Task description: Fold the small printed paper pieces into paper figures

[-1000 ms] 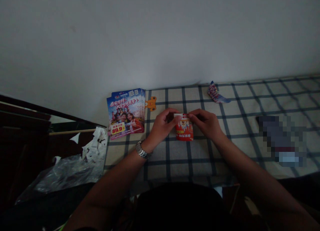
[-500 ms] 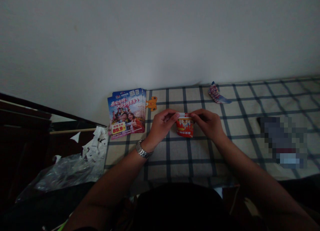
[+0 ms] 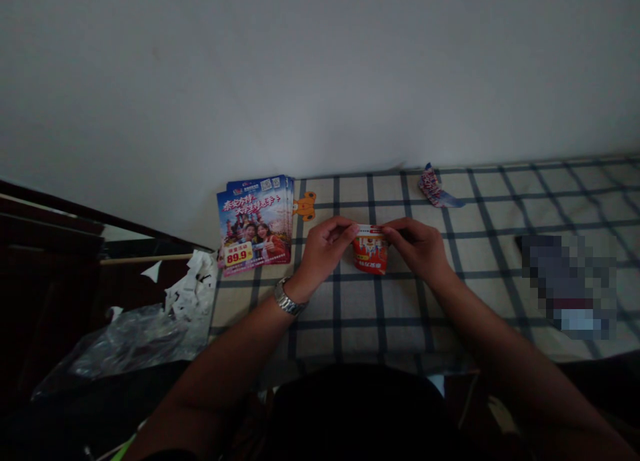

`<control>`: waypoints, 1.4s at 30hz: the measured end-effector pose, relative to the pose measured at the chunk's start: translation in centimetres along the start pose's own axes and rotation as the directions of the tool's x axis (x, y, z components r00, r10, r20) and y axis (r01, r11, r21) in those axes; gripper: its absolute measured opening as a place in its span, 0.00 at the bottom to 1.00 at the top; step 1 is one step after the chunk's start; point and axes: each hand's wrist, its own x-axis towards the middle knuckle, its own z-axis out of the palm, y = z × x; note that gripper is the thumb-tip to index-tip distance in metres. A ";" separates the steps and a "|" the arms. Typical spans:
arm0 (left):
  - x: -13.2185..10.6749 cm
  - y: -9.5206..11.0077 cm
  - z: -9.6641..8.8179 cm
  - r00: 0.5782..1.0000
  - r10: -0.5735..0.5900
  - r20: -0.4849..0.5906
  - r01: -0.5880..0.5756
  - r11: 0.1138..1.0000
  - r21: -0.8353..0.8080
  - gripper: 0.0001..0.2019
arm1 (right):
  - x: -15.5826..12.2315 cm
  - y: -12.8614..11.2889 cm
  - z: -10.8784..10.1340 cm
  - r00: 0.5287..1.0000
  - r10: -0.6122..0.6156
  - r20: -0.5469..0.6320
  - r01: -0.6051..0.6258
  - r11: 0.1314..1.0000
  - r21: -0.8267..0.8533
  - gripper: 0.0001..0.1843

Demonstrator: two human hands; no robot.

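Note:
A red printed flyer (image 3: 371, 255), with a white strip along its top edge and its print upside down, hangs curved between my two hands above the checked cloth. My left hand (image 3: 327, 248) is closed, thumb and fingers pinching the flyer's upper left corner; a metal watch (image 3: 289, 297) is on that wrist. With a like pinch, my right hand (image 3: 419, 244) grips the upper right corner. Left of my hands lies a stack of blue and pink flyers (image 3: 255, 224). Fingertips behind the flyer are hidden.
A checked cloth (image 3: 315, 341) covers the surface up to the wall. Behind my right hand lies a crumpled flyer (image 3: 434, 186); a blurred dark object (image 3: 560, 274) is at right. Torn white paper (image 3: 193, 288) and clear plastic (image 3: 130, 344) lie at left.
Both hands keep their pinch on the flyer's top corners. The flyer's lower part looks slightly more curved, and the view has shifted a little.

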 end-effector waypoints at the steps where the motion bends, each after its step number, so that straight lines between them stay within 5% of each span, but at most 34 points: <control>1: 0.0 0.0 0.0 1.000 -0.002 -0.002 0.002 1.000 0.007 0.13 | 0.0 0.0 0.0 1.000 0.001 0.003 -0.001 1.000 -0.004 0.14; 35: -0.2 -0.2 0.0 1.000 -0.010 -0.002 0.010 1.000 -0.008 0.15 | 0.0 -0.5 0.0 0.999 -0.035 0.030 0.036 0.999 -0.017 0.15; 42: 0.0 -0.1 0.0 1.000 0.013 0.020 -0.014 0.999 0.047 0.15 | -0.2 0.2 0.0 0.999 0.038 0.005 -0.038 0.999 0.029 0.14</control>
